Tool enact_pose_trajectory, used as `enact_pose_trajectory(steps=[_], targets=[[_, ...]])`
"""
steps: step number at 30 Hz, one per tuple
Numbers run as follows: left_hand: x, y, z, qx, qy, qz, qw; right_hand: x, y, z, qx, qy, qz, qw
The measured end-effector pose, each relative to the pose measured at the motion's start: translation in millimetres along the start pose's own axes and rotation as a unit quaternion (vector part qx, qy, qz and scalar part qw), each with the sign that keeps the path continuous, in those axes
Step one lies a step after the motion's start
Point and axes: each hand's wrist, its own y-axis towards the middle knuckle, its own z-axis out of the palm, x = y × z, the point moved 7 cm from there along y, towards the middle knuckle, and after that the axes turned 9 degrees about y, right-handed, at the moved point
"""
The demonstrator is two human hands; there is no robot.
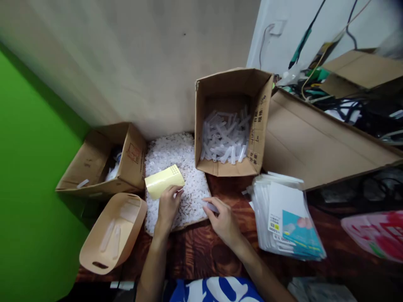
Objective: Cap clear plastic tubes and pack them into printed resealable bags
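Observation:
My left hand (170, 203) is closed in a pinch at the lower edge of a yellow sheet (164, 181), over a tray of small white pieces (192, 205). What its fingertips hold is too small to make out. My right hand (222, 218), at the tray's right edge, is closed on a translucent plastic tube (210, 205). Behind it, an open cardboard box (229, 168) holds many similar tubes (223, 136). To the left, a peach basket (134, 233) contains a few translucent tubes (116, 242).
An open cardboard box (132, 155) stands at the left by a green wall. Stacked plastic packets with printed cards (286, 218) lie at the right. Behind them a large cardboard box (315, 142) leans beside cables and clutter. A pink-red item (378, 235) is at far right.

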Motion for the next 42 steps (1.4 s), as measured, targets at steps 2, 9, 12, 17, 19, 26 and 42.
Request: enact_pose_trajectory(steps=[2, 9, 12, 17, 19, 26, 42], targets=[[1, 14, 5.0, 0.002, 0.012, 0.012, 1.0, -4, 1, -1, 0.003, -0.003, 0.002, 1.0], [-11, 70, 17.5, 0.005, 0.058, 0.032, 0.998, -12, -1, 7, 0.027, -0.013, 0.026, 0.999], [-15, 91, 31.9, 0.024, 0.066, 0.023, 0.997, -8, -1, 13, 0.055, -0.015, 0.019, 0.998], [-16, 104, 47.0, 0.041, 0.042, 0.0, 0.998, 0, 1, 11, 0.055, -0.027, -0.007, 0.998], [-16, 98, 38.8, 0.03, 0.014, -0.007, 0.999, 3, 4, 4, 0.016, -0.035, -0.022, 0.999], [-18, 22, -9.5, 0.04, -0.202, -0.048, 0.977, 21, 16, -16, -0.098, -0.01, -0.084, 0.992], [-40, -28, -9.1, 0.16, -0.28, -0.063, 0.944, 15, 11, -4, 0.038, 0.075, -0.01, 0.996]])
